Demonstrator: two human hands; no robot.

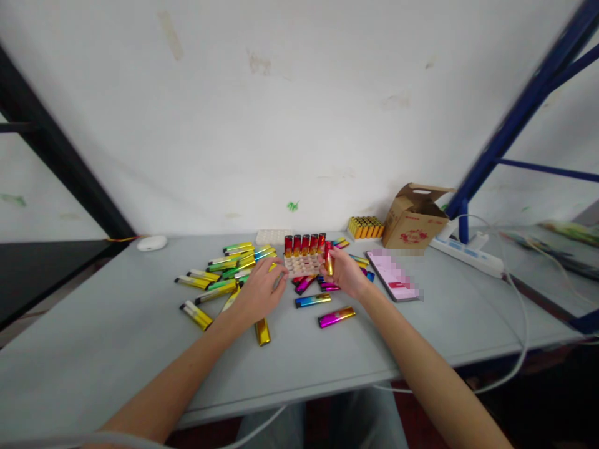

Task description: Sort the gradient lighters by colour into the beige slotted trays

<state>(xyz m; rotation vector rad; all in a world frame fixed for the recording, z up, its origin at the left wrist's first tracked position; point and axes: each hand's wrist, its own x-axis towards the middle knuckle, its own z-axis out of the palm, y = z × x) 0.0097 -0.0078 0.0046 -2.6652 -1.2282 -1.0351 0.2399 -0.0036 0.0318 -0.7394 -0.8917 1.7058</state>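
Observation:
My right hand (pixel 349 273) pinches a red-and-gold battery (pixel 329 258), upright at the right end of a white tray (pixel 299 269) with rows of round holes. Along the tray's back row stand several matching red-and-gold batteries (pixel 306 244). My left hand (pixel 262 287) hovers at the tray's left side, fingers apart and curved, with nothing seen in them. Beneath and left of it lie scattered yellow and green lighters (pixel 199 314). Nearer the front are a gold lighter (pixel 262 332), a blue-and-gold lighter (pixel 313 300) and a magenta-and-gold lighter (pixel 336 317).
Against the wall are a second white tray (pixel 273 237), a block of yellow batteries (pixel 365 227) and an open cardboard box (pixel 414 221). To the right lie a phone (pixel 390 274) and a power strip (pixel 468 254) with cables. A white case (pixel 152 243) sits at left.

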